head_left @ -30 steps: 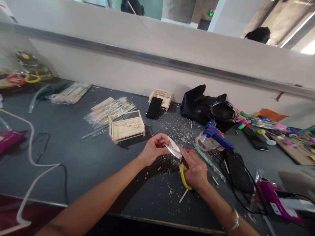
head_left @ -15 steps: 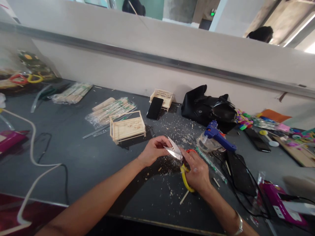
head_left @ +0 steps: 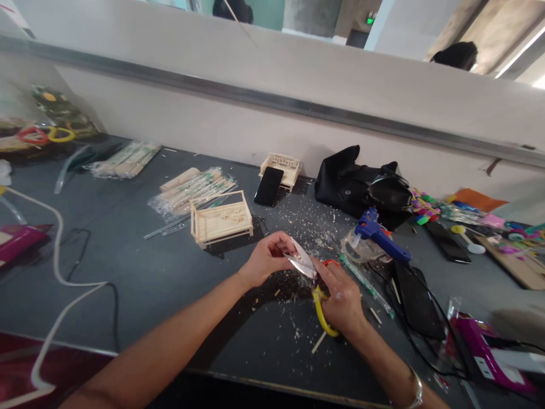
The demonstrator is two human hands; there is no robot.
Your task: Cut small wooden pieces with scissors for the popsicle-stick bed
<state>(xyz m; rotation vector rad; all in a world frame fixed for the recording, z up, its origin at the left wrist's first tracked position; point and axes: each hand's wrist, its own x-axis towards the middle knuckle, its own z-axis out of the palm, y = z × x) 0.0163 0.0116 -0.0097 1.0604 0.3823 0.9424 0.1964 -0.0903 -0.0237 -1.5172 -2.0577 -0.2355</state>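
two bare hands meet above a dark table strewn with pale chips. the right hand grips scissors, their blades parted. the left hand is pinched at the blades; what its fingers hold is too small to tell. a small wooden frame stands near the left hand.

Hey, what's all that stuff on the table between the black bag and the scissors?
Lots of tiny pale crumbs lie between the bag and the scissors, scattered on the dark table. The head view shows it.
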